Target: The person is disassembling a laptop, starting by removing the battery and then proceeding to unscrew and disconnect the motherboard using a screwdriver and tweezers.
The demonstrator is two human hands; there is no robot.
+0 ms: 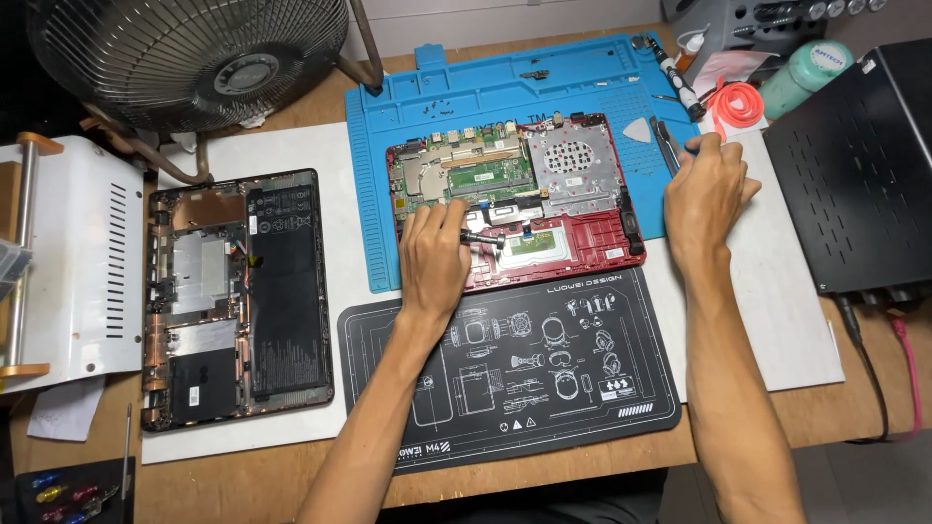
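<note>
Both forearms bare to the elbow; left hand [434, 254] and right hand [706, 194] ungloved, ringless.

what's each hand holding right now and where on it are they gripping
The left hand holds a small dark screwdriver by its handle end, over the opened red laptop. The right hand reaches the tweezers; a hold cannot be told.

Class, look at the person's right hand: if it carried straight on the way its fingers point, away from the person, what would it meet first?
Probably the tweezers that the right hand already touches on the blue repair mat, then the coiled orange cable; depth is unclear.
</note>
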